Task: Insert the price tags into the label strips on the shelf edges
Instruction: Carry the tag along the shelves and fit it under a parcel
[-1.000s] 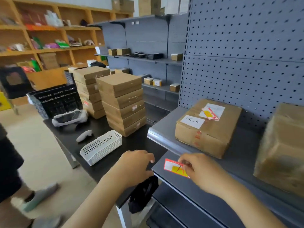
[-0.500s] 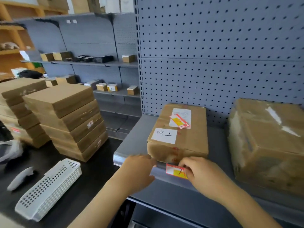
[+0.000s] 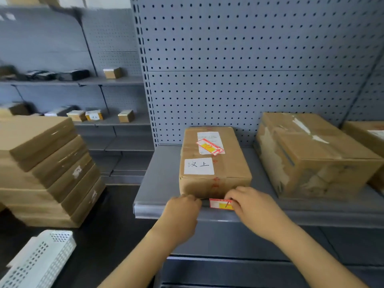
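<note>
grey shelf edge [image 3: 311, 215]: right hand [image 3: 252, 208] pinches price tag [image 3: 218, 204] lengthwise along it.

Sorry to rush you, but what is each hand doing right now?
Left hand: fingers curled onto the label strip; a grip cannot be told.
Right hand: pinching the price tag at the strip.

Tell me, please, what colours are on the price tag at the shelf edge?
The price tag is red-bordered with white and yellow areas; seen in the head view.

The grey shelf [image 3: 158, 183] carries three boxes [image 3: 214, 163]. A black table [image 3: 116, 235] to the left bears stacked cartons [image 3: 45, 167] and a white basket [image 3: 41, 258].
</note>
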The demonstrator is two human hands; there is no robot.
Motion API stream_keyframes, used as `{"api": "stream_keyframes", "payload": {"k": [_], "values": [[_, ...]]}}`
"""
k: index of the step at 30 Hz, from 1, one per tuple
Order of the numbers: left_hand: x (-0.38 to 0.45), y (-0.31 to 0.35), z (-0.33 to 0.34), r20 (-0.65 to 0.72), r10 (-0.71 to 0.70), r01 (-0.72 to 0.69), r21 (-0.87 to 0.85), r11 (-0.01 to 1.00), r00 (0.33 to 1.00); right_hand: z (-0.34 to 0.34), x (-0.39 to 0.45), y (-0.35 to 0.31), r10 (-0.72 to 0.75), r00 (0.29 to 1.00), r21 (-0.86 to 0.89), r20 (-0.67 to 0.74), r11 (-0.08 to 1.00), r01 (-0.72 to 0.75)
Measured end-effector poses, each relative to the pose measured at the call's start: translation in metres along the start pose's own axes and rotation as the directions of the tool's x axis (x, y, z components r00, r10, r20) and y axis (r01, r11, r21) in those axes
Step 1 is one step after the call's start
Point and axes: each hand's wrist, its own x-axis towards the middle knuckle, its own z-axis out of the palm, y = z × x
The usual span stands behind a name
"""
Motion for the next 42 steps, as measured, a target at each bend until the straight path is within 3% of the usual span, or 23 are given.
{"api": "stream_keyframes", "payload": {"k": [7,11,18,34,42], "values": [[-0.005,-0.004,0.008,0.049,0.049,-0.046,-0.062,0.997,0.998,0.008,0.004,-0.014,-0.043,0.998,-0.067,-0.043,0.997,0.040],[-0.009,-0.006,0.011,0.066,0.042,-0.036,-0.087,0.996,0.997,0.010,0.002,-0.010,-0.123,0.990,-0.024,-0.064,0.992,0.121],[-0.010,-0.001,0.011,0.061,0.017,-0.010,-0.115,0.993,0.998,0.009,0.003,-0.006,-0.130,0.991,0.052,-0.023,0.990,0.131],[-0.008,-0.002,0.006,0.009,0.042,-0.043,0.017,0.999,0.999,0.010,0.009,-0.010,-0.143,0.989,0.018,-0.034,0.989,0.144],[0.005,0.010,-0.004,-0.038,0.064,-0.063,0.049,0.997,0.997,-0.002,-0.005,-0.004,-0.067,0.995,-0.065,-0.067,0.996,0.063]]}}
